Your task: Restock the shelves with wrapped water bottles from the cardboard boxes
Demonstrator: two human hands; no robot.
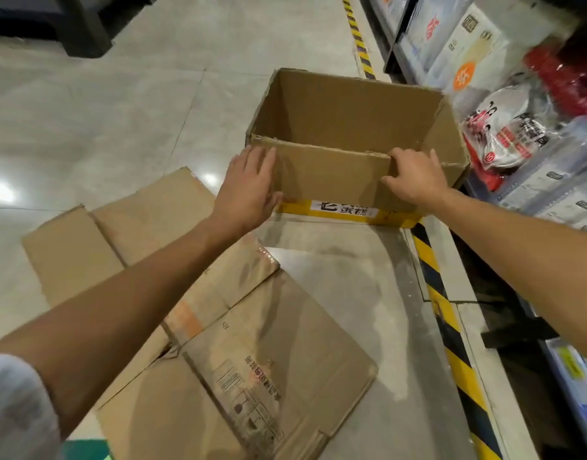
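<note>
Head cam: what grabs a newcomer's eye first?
The open cardboard box at centre, with no bottles visible inside, and both hands on its near wall: left hand flat against it, right hand at the top edge. Flattened cardboard lies on the floor below; packaged goods fill shelves at right.

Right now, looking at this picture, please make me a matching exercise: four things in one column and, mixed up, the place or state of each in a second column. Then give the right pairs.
Things:
1. open cardboard box
2. flattened cardboard
3. left hand
4. right hand

Place or state:
A. lies flat on the floor
B. stands upright, no bottles visible inside
C. fingers hooked over the top edge of the box's near wall
D. fingers straight, flat against the outside of the box's near wall

Pairs: 1-B, 2-A, 3-D, 4-C
</note>
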